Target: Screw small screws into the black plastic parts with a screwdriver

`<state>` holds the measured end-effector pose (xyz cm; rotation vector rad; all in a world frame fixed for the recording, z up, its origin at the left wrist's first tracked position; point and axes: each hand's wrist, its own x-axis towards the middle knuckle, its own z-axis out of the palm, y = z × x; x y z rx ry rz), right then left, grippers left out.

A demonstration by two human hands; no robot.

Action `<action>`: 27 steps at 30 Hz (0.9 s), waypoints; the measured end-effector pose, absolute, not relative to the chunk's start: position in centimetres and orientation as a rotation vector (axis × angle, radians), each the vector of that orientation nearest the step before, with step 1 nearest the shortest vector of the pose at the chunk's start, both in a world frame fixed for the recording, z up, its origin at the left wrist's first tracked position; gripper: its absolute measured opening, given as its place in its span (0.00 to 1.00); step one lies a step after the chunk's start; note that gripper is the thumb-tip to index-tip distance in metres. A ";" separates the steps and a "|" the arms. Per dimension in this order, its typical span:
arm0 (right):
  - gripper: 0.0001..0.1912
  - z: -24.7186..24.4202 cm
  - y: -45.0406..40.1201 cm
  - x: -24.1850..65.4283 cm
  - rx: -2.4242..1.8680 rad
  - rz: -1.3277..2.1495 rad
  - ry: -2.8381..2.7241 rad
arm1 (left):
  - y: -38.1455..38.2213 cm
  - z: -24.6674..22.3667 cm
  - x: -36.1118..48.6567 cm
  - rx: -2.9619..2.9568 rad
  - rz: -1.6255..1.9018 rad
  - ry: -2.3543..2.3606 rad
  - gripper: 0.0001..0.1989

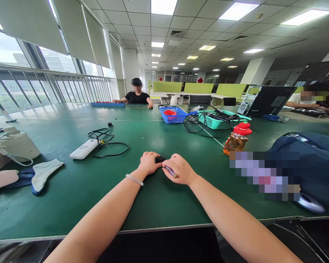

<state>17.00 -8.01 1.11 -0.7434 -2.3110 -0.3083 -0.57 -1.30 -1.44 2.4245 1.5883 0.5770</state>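
Both hands meet over the green table [98,197], near its front edge. My left hand [149,163], with a pale bracelet at the wrist, is closed on a small black object [160,159]. Too little of that object shows to name it. My right hand [181,170] touches it from the right and is wrapped round a slim purple pen-like tool [170,171], whose brownish end points down toward me. The tool's other end is hidden at the black object.
A white power bank [84,149] with a black cable lies left. Farther back are a blue basket [173,116], a teal basket [215,122] of cables and a seated person [137,95]. A red-capped bottle [236,140] and dark bag [309,157] stand right.
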 end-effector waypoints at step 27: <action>0.10 0.6 -7.8 16.2 -0.804 -0.417 -2.650 | -1.2 -1.5 -0.5 2.424 0.519 1.628 0.20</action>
